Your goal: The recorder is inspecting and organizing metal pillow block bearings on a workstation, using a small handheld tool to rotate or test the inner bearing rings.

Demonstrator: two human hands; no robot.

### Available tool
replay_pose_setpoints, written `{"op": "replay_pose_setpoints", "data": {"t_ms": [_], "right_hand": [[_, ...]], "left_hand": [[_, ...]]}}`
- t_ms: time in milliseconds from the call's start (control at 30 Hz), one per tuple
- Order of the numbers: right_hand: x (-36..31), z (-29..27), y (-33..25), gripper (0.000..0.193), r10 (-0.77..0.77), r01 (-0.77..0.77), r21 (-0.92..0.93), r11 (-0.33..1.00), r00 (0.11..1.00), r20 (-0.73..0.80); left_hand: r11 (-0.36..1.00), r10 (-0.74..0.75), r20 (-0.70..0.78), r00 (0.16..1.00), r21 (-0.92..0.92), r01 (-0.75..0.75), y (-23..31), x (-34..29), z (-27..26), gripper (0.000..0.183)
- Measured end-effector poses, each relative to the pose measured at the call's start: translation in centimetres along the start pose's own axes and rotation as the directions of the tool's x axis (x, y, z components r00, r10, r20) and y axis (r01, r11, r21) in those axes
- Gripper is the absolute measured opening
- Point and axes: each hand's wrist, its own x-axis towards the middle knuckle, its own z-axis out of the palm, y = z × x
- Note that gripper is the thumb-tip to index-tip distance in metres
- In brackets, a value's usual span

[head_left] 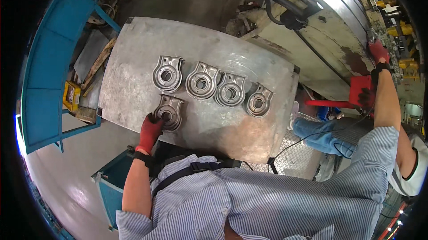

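My left hand (150,132), in a red glove with dark fingertips, is closed on the near left rim of a stamped metal bracket (173,111). That bracket is round with a central hole and a flanged tab, and it lies on the metal table (214,133). Beyond it stand several similar parts in a row, among them a left one (167,73) and a smaller right one (259,101). My right arm stretches far out to the right. There my right hand (379,51), also red-gloved, is closed at the machine's edge, around something small and metallic I cannot make out.
A large pale machine (312,57) with dark pipes borders the table's far right. Blue metal frames (49,70) stand at the left. Close on my right is another person in jeans (321,135), with a dark-and-red glove (366,98) by a red bar (332,103).
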Motion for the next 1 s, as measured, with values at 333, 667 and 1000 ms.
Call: {"op": "replay_pose_setpoints", "data": {"t_ms": [333, 667, 1000], "right_hand": [[-5.8, -4.4, -4.7, 0.069, 0.039, -0.039, 0.143, 0.989, 0.999, 0.005], [-15.9, -7.9, -5.7, 0.07, 0.01, 0.084, 0.388, 0.918, 0.972, -0.234], [-43.7, -7.7, -14.3, 0.033, -0.433, -0.299, 0.913, -0.279, 0.887, 0.159]], "left_hand": [[0.993, -0.007, 0.033, 0.999, -0.119, 0.011, 0.0, 1.2, -0.3, 0.052], [0.797, 0.204, 0.123, 0.971, 0.555, -0.238, 4.3, 0.6, -1.4, 0.063], [0.466, 0.345, 0.46, 0.818, 0.673, -0.575, 5.0, 3.6, -3.0, 0.054]]}}
